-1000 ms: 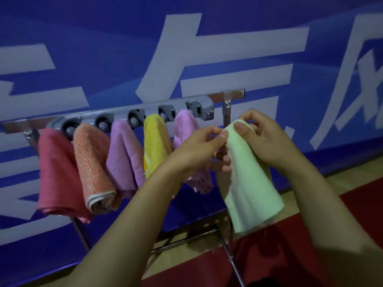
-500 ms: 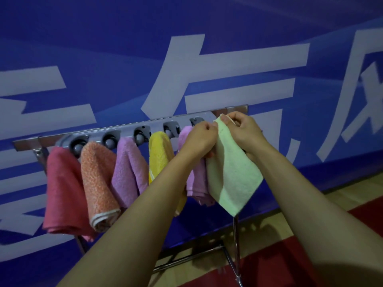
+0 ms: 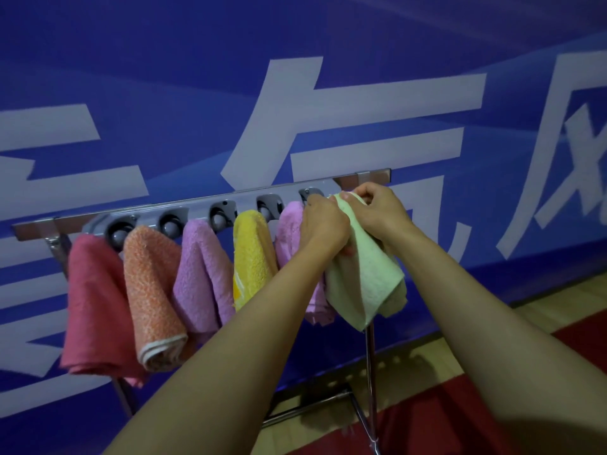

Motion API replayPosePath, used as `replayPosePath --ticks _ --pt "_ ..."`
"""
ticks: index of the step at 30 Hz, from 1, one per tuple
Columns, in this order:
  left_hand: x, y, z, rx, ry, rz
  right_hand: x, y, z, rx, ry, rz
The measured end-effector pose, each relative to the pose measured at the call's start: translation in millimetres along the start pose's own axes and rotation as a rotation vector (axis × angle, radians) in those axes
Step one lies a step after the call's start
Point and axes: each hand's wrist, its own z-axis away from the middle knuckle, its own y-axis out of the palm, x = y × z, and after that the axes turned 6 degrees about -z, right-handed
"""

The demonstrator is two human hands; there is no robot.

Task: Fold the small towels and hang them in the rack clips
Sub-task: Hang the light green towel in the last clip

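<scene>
A grey clip rack (image 3: 197, 208) runs along a metal bar, with several folded towels hanging from it: pink (image 3: 95, 307), orange (image 3: 151, 290), lilac (image 3: 203, 274), yellow (image 3: 253, 254) and another lilac (image 3: 290, 231). At the rack's right end a pale green towel (image 3: 368, 280) hangs bunched. My left hand (image 3: 323, 221) grips its upper left part. My right hand (image 3: 377, 208) pinches its top edge right at the rightmost clip (image 3: 310, 193), which is mostly hidden behind my hands.
The rack stands on thin metal legs (image 3: 369, 372) in front of a blue banner wall (image 3: 295, 93) with large white characters. Below are a wooden floor strip (image 3: 542, 320) and a red mat (image 3: 443, 421).
Both hands carried the green towel up and away from me to the rightmost clip; the towel now hangs bunched against the rack end. The view has moved closer.
</scene>
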Motion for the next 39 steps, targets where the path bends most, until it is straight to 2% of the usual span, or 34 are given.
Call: replayPosePath --ticks 2,8,12,17,24,27,31,33,39 --pt "1 1 -4 -0.002 0.010 -0.113 -9 -1 4 0.059 -0.003 0.007" --pt "18 6 -6 -0.012 0.168 -0.365 -19 3 15 0.158 -0.253 0.127" --pt "24 8 -10 0.102 0.214 -0.398 -29 10 11 0.199 -0.255 0.196" --pt "20 4 11 0.125 0.292 -0.322 -22 7 14 0.261 -0.164 0.027" --pt "11 -22 42 0.235 0.245 -0.256 -1 -5 33 0.298 0.176 -0.376" --pt "13 -31 50 0.284 0.226 -0.281 5 -4 39 0.301 0.203 -0.253" --pt "19 -40 61 0.324 0.260 -0.283 5 -3 41 0.278 0.103 -0.023" --pt "21 -44 66 0.307 0.266 -0.300 8 -3 46 0.259 0.055 0.039" --pt "27 -41 73 0.393 0.311 -0.239 -1 -3 48 0.283 -0.089 0.206"
